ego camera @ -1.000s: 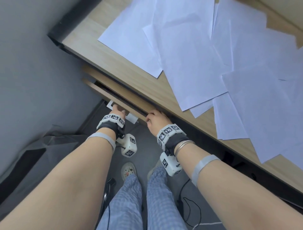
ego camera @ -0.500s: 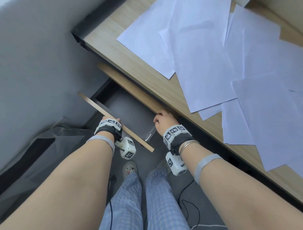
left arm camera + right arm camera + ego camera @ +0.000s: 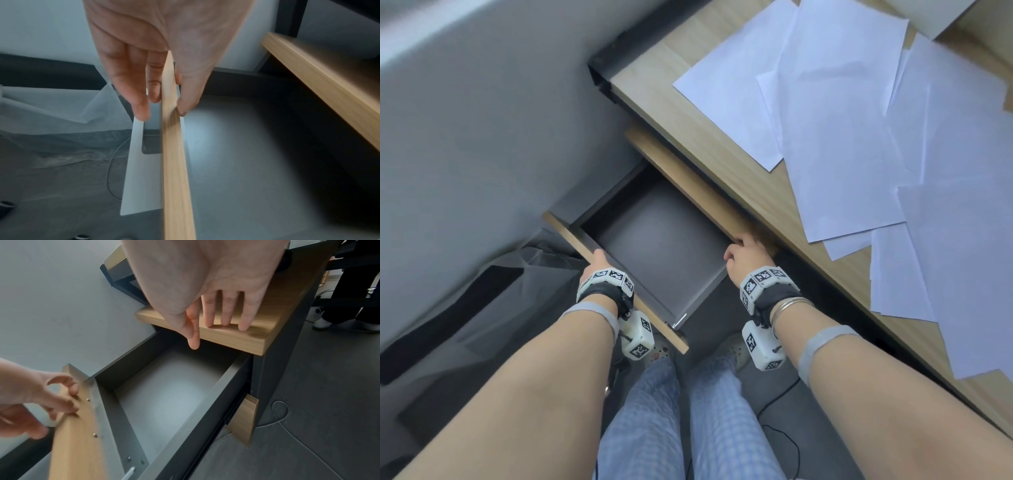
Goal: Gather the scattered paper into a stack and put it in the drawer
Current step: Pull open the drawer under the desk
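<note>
Several white paper sheets (image 3: 842, 120) lie scattered and overlapping on the wooden desk (image 3: 654, 85). Below the desk edge the drawer (image 3: 654, 246) stands pulled out, its dark grey inside (image 3: 170, 394) bare. My left hand (image 3: 595, 262) pinches the drawer's wooden front (image 3: 174, 162), thumb inside and fingers (image 3: 139, 105) outside by the white handle (image 3: 141, 162). My right hand (image 3: 743, 250) rests with straight fingers (image 3: 226, 321) on the wooden panel (image 3: 236, 337) above the drawer and holds nothing.
A grey wall (image 3: 482, 137) runs close along the left of the drawer. Dark plastic sheeting (image 3: 482, 291) and cables (image 3: 279, 410) lie on the floor. My legs (image 3: 688, 428) stand just before the drawer. Another person's feet (image 3: 339, 321) are behind the desk.
The drawer has gone from almost closed to wide open, drawn toward me by my left hand. My right hand has stayed on the panel above it.
</note>
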A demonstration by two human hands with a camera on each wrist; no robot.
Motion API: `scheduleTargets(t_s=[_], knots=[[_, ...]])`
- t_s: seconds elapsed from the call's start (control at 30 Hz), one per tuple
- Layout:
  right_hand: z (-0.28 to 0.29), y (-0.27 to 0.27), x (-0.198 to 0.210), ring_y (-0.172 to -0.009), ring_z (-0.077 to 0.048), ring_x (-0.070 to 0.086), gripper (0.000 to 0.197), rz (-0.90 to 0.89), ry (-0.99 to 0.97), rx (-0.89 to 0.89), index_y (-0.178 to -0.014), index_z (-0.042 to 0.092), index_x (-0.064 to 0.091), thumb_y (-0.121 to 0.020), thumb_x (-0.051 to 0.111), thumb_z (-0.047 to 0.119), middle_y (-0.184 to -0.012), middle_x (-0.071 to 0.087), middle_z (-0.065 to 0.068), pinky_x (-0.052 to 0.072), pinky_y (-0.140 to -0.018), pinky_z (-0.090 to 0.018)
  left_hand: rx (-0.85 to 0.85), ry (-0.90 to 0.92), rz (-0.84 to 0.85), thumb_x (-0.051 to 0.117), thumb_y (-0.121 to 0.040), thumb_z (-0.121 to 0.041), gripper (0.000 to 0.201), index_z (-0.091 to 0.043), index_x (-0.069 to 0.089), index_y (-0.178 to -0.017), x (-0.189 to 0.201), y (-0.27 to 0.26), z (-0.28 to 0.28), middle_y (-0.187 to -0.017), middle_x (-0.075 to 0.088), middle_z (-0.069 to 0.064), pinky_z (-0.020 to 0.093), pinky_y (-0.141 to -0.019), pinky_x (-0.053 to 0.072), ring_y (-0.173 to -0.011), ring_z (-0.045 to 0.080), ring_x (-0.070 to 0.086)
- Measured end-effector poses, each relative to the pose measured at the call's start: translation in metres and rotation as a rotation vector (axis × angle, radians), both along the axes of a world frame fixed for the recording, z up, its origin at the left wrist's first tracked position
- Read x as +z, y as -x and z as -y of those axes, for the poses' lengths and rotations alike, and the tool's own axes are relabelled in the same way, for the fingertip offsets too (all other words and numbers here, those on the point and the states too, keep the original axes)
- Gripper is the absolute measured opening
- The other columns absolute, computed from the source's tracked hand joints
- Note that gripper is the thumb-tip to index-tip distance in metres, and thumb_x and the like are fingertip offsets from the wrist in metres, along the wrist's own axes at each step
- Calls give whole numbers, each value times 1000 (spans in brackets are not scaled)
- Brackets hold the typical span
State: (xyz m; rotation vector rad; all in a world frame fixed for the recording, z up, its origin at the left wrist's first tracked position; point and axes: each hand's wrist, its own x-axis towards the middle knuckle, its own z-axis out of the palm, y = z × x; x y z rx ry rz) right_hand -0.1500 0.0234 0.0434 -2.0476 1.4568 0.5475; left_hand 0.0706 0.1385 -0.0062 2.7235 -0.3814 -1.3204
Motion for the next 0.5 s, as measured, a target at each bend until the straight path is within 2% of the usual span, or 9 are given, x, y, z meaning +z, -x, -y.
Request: scheduleTargets(t_s=[0.03, 0.13, 0.23, 0.33, 0.5], knots=[[-1, -1, 0, -132, -21, 32, 27, -6, 0, -1, -103, 15, 63, -90, 40, 8, -149, 28, 3, 44, -94, -34, -31, -43, 5, 52, -62, -6, 52, -21, 33, -109, 1, -3, -4, -107, 64, 16, 42, -86, 51, -99, 34, 62], [-4, -2, 1, -134, -22, 30, 27, -27, 0, 5, -103, 15, 62, -90, 39, 8, -150, 26, 1, 44, -95, -35, -165, -130, 17, 57, -71, -6, 48, -12, 35, -112, 20, -7, -15, -96, 57, 15, 39, -75, 43, -91, 33, 56], [-5, -3, 3, -135, -22, 29, 26, -33, 3, 8, -102, 14, 62, -90, 40, 8, -152, 24, 1, 43, -96, -35, -252, -187, 53, 60, -73, -8, 51, -10, 37, -119, 28, -8, -25, -103, 57, 18, 38, -73, 41, -97, 36, 56], [-7, -4, 4, -137, -23, 28, 25, -42, 0, 6, -102, 14, 62, -90, 40, 8, -153, 22, 0, 43, -96, -36, -267, -216, 72, 57, -78, -9, 48, -9, 38, -121, 30, -11, -34, -113, 58, 19, 37, -73, 40, -107, 36, 56], [-11, -7, 4, -139, -23, 25, 25, -53, 8, -1, -102, 14, 63, -91, 40, 9, -154, 20, -1, 40, -96, -33, -276, -259, 75, 57, -79, -9, 46, -8, 38, -121, 29, -16, -50, -113, 58, 19, 37, -73, 41, -106, 35, 57]])
